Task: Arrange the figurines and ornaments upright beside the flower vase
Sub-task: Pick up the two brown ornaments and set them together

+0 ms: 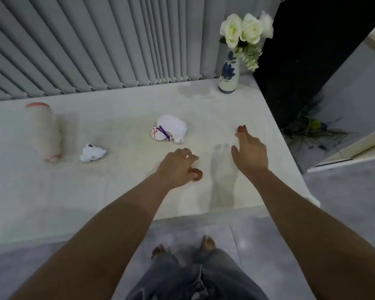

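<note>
views: I have one, head-worn wide-angle, nothing shared | facing: forward and steeply down over the white desk (121, 191) toward the slatted blinds (95, 44) | range: arm's length, both forearms reach in from the bottom edge | edges: bare feet (182, 247) on the floor below, flower vase (228, 72) far right corner

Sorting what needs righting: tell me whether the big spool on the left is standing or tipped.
Tipped: the spool lies on its side on the table.
</note>
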